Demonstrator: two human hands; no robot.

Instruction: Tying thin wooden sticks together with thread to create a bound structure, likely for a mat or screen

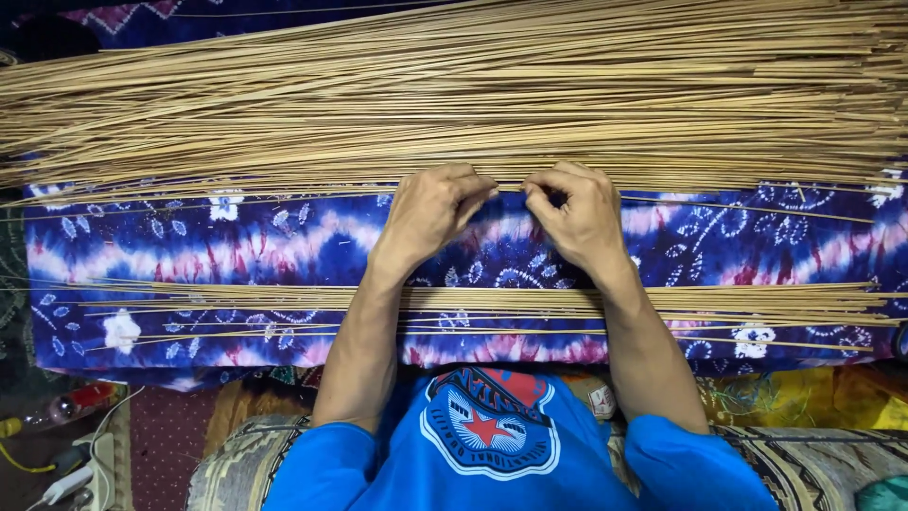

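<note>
My left hand (430,213) and right hand (577,216) pinch one thin stick (662,201) at the big stick pile's (454,95) near edge, on the tie-dye cloth (284,241)

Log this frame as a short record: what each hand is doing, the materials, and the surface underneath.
left hand: pinches a thin stick at the big pile's near edge
right hand: pinches the same stick, close beside the left
big pile: long thin tan sticks, lying crosswise
small bundle: fewer sticks, nearer the person, under the forearms
cloth: blue, pink and white tie-dye beneath everything
</note>
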